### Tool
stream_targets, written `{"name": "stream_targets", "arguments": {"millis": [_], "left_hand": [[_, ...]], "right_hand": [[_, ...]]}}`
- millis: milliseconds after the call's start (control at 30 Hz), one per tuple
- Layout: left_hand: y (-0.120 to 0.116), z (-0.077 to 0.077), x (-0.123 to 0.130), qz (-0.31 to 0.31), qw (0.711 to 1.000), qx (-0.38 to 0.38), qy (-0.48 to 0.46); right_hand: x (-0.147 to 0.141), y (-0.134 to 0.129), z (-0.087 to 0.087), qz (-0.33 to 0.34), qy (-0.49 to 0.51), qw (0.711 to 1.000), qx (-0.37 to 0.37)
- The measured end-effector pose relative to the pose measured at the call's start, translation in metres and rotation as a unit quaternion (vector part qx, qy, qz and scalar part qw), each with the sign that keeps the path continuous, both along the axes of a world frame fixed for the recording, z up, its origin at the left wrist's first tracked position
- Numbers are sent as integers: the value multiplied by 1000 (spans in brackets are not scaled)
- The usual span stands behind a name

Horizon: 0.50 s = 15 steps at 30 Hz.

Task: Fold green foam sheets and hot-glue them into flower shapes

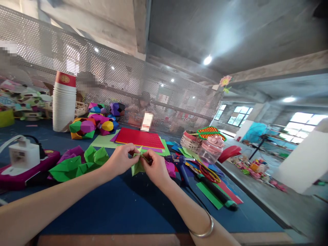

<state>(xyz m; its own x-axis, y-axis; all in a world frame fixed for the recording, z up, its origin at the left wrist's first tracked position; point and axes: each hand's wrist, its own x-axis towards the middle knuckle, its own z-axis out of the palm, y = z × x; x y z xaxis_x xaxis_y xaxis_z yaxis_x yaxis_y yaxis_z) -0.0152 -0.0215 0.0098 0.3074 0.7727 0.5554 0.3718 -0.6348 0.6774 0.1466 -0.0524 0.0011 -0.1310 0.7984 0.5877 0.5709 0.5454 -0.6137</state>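
Over the middle of the blue table (120, 205), a light green folded paper piece (138, 166) is pinched between my two hands. My left hand (121, 159) grips its left side with thumb and forefinger. From the right, my right hand (156, 169) pinches the same paper, its wrist wearing a silver bangle. Just beyond my right hand lies a blue glue gun (182, 166) with a black cord. Left of my left hand sit several green folded paper pieces (69, 168), with purple ones (73, 153) behind them. A stack of red sheets (139, 138) lies beyond both hands.
Paper balls (83, 128) and stacked paper cups (64, 102) stand at the back left. A magenta power strip (48, 164) holds a white plug. On the right are a pink-lidded jar (211, 150), a basket (190, 140) and a black-handled tool (217, 191). A perforated screen (123, 78) rises behind.
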Motion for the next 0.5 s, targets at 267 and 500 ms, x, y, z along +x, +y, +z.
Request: {"name": "stream_targets", "arguments": {"millis": [267,500], "left_hand": [[-9,1,3,6,998,67,14],[-9,1,3,17,995,93,12]], "right_hand": [[-2,-4,4,38,65,996,-51],[0,-6,3,-6,-19,1000,17]]}}
